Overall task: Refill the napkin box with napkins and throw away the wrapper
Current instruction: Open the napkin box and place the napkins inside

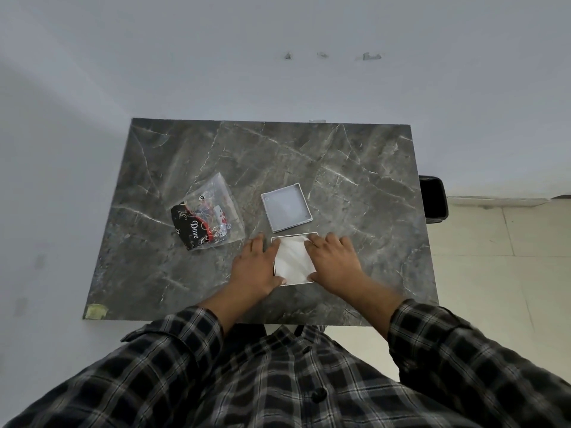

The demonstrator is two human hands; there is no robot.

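Observation:
A white square napkin box point(295, 234) sits near the table's front edge, filled with white napkins point(293, 257). My left hand point(256, 267) rests flat against the box's left side, its fingers spread over the napkins' left edge. On the right side my right hand point(335, 261) lies flat, fingers over the napkins' right edge. Just behind the box, its white lid point(286, 207) lies upside down. The crumpled clear wrapper point(207, 214), printed in black and red, lies to the left on the table.
The dark marbled table point(355, 186) stands against a white wall. A black bin point(434, 199) stands on the tiled floor off the table's right edge. A bit of tape point(96, 311) marks the front left corner.

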